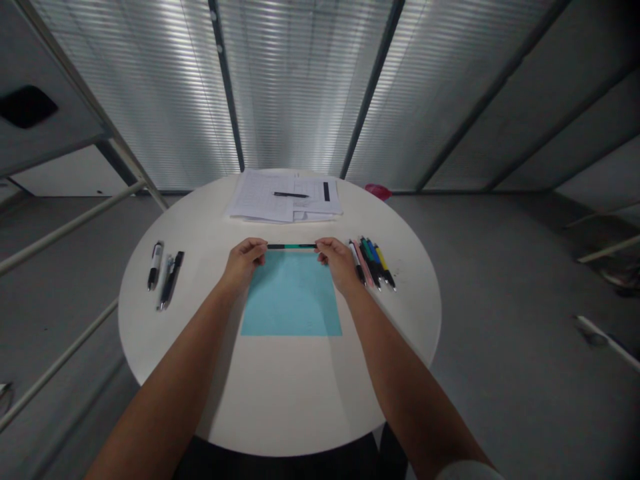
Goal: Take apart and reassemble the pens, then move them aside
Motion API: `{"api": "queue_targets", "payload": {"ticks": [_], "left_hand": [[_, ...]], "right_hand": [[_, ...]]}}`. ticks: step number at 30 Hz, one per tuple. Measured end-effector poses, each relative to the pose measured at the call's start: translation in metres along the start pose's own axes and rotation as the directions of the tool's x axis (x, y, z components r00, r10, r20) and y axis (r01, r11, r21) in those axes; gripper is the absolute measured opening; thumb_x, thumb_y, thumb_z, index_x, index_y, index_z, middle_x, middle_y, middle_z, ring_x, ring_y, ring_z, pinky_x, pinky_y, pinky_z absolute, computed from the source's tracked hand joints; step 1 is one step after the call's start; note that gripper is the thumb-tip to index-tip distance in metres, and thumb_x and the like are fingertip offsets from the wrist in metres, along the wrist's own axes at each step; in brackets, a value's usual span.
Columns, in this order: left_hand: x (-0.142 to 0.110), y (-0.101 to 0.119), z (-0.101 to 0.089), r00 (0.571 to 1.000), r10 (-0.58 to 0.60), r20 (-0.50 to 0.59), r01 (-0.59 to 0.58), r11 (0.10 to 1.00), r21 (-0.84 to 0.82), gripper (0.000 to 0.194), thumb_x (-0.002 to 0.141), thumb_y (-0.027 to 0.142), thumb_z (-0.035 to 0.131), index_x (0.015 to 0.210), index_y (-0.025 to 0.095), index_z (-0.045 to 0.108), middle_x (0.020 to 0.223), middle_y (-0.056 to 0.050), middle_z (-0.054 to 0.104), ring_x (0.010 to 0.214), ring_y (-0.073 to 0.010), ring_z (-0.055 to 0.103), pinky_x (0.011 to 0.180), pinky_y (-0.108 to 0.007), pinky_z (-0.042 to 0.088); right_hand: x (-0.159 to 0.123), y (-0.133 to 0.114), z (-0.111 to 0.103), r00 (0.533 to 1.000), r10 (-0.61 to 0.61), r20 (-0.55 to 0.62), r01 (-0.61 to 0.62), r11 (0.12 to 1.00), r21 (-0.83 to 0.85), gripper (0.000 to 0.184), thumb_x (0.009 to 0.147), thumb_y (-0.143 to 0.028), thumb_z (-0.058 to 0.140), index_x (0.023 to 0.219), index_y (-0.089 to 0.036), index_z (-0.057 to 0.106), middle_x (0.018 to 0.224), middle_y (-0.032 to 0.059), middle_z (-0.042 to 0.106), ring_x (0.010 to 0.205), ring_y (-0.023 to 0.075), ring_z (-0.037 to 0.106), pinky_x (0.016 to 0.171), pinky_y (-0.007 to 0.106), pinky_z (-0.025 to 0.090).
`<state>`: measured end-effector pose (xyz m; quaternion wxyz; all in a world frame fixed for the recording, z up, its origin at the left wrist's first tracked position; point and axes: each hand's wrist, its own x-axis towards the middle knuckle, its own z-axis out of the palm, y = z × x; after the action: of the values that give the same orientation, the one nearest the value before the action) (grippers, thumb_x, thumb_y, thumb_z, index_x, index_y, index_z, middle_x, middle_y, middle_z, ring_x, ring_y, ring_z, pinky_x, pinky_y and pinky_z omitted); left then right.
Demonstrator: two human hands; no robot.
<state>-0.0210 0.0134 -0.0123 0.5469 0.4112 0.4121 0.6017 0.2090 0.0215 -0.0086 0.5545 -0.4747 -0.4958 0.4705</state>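
Observation:
My left hand (243,261) and my right hand (337,263) each grip one end of a black and green pen (292,246), which is held level above the far edge of a light blue sheet of paper (291,299). Both hands rest close to that sheet's upper corners. A bunch of colored pens (373,262) lies just to the right of my right hand. Several darker pens (166,275) lie further out to the left of my left hand. The pen's ends are hidden inside my fingers.
All of this is on a round white table (280,400). A stack of printed papers (283,197) with a black pen (291,195) on it lies at the far side. A pink object (379,192) sits beyond the table's far edge. Metal railings stand to the left.

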Motion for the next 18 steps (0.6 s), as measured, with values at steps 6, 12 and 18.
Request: {"api": "queue_targets", "payload": {"ticks": [6, 12, 18], "left_hand": [[0.0003, -0.0003, 0.0009, 1.0, 0.006, -0.011, -0.005, 1.0, 0.019, 0.015, 0.068, 0.027, 0.074, 0.075, 0.016, 0.066, 0.06, 0.001, 0.056, 0.052, -0.009, 0.049, 0.054, -0.024, 0.035], [0.0014, -0.0014, -0.0004, 1.0, -0.013, -0.005, 0.013, 1.0, 0.013, 0.017, 0.065, 0.023, 0.075, 0.078, 0.016, 0.067, 0.061, 0.002, 0.056, 0.053, -0.0089, 0.05, 0.053, -0.023, 0.035], [0.0003, 0.0014, 0.0016, 1.0, -0.019, -0.011, 0.019, 1.0, 0.014, 0.016, 0.065, 0.022, 0.074, 0.078, 0.015, 0.067, 0.059, 0.002, 0.055, 0.052, -0.0091, 0.049, 0.053, -0.024, 0.034]], "right_hand": [[0.0005, 0.0017, -0.0011, 1.0, -0.004, 0.011, 0.004, 1.0, 0.004, 0.017, 0.073, -0.034, 0.062, 0.083, -0.02, 0.067, 0.071, -0.0016, 0.064, 0.056, 0.0092, 0.052, 0.053, 0.024, 0.037], [0.0016, 0.0021, -0.0014, 1.0, -0.002, 0.019, 0.002, 1.0, 0.0, 0.018, 0.07, -0.029, 0.063, 0.084, -0.02, 0.067, 0.066, -0.0036, 0.06, 0.056, 0.0094, 0.052, 0.053, 0.024, 0.036], [0.0014, 0.0011, -0.0013, 1.0, -0.007, 0.023, 0.007, 1.0, 0.013, 0.018, 0.068, -0.028, 0.063, 0.084, -0.02, 0.066, 0.068, -0.0038, 0.058, 0.056, 0.0094, 0.052, 0.053, 0.024, 0.037]]}}
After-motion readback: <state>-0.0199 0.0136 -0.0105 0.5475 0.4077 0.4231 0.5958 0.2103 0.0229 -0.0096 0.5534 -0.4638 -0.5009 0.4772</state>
